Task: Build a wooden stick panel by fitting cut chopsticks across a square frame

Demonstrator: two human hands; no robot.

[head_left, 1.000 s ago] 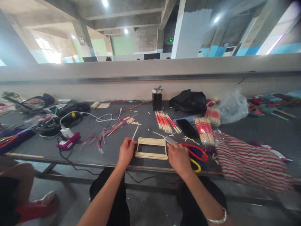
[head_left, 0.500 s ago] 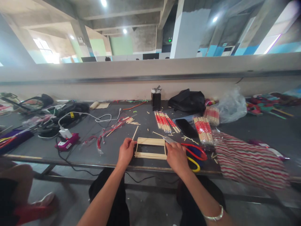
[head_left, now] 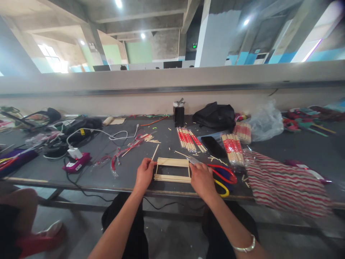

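Observation:
A rectangular frame of pale wooden sticks (head_left: 172,178) lies near the table's front edge, between my two hands. My left hand (head_left: 145,173) is closed at its left end, and a short stick (head_left: 155,152) stands up from the fingers. At the right end is my right hand (head_left: 202,178), its fingers over the blades of a pair of scissors (head_left: 193,159). The scissors' red and yellow handles (head_left: 222,173) extend to the right beyond the hand. What the right fingertips press on is partly hidden.
Behind are packs of sticks (head_left: 188,139), a phone (head_left: 214,146), a dark container (head_left: 178,114) and a black bag (head_left: 215,115). Striped cloth (head_left: 283,183) overhangs the front edge at right. Left are a purple box (head_left: 78,162) and cables. A person's leg (head_left: 23,208) shows lower left.

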